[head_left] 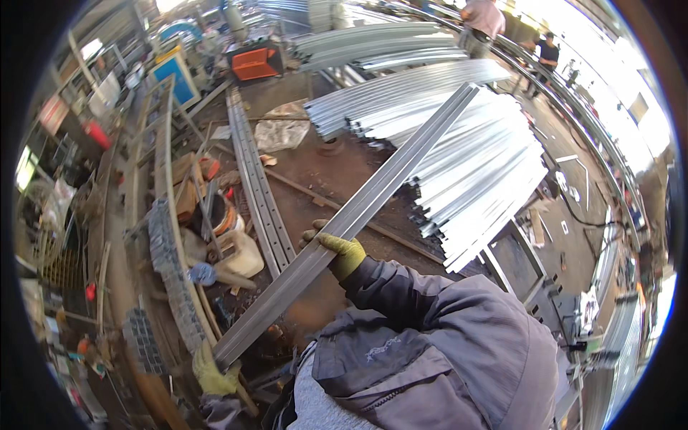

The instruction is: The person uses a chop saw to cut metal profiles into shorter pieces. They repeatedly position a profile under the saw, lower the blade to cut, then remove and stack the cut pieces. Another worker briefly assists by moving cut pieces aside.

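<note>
A: Which parts are hidden or cut off?

B: The left hand (215, 376), at near left, is blurred, and the metal bar (350, 221) hides part of its palm. Beneath the bar, the right hand (346, 254) is likewise concealed. The grey jacket (459, 344) runs out of view at the near edge. Far right, a standing person (484, 20) is cut off above the shoulders; a second person (549, 54) is too small for detail.

A: How do the hands grip?

B: Both are clamped on the bar: the right around its middle, thumb on top and fingers at the opposite edge, the left around its near end.

A: Where does the bar lie?

B: It slants from near left to far right, its far end seen against a pile of metal strips (473, 172) (whether the two touch cannot be told).

A: And the materials?

B: The bar is dull grey, straight and ridged lengthwise; the strips are bright, glossy and uneven at their ends. To the left lie long rails (252, 168) pierced with round holes, and a cream plastic jug (244, 252). The gloves (351, 261) are yellow-green.
</note>
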Tool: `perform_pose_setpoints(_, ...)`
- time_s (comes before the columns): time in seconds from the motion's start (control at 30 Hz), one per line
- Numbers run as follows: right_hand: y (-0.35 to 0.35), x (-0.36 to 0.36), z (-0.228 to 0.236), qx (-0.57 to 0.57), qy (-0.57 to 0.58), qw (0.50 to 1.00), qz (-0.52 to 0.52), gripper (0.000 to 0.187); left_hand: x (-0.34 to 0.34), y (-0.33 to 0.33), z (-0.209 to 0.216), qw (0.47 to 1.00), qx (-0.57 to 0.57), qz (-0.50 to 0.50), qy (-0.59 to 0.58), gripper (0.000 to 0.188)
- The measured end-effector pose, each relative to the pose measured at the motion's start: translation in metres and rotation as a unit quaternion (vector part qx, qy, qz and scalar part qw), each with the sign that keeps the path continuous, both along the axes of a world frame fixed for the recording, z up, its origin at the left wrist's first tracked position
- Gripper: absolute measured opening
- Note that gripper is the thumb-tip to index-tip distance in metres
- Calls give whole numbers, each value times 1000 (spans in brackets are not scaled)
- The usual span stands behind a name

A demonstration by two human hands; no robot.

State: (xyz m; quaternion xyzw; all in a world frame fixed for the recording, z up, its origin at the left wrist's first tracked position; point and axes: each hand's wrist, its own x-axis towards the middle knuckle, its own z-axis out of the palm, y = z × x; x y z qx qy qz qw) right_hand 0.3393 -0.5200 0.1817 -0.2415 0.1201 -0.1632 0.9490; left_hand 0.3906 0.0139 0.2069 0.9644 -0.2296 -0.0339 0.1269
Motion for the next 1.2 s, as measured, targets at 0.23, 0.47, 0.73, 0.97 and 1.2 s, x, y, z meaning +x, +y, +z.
perform_pose_setpoints(0.23,-158,-80,-46,59,38,994,-85,73,12,-106,11,994,-62,-86,24,100)
perform_pose_setpoints(0.47,-347,-139,-90,120,88,976,-162,63,3,-348,16,962,-138,-234,-4,76)
perform_pose_setpoints(0.73,-466,-207,-177,136,320,891,-292,47,-43,-603,-22,907,-229,-352,25,27)
perform_pose_setpoints(0.97,-557,-247,-207,75,430,825,-360,56,-65,-719,-70,893,-157,-372,200,45)
perform_pose_setpoints(1.2,-647,-262,-237,94,245,889,-376,29,-38,-656,-139,771,-347,22,533,43)
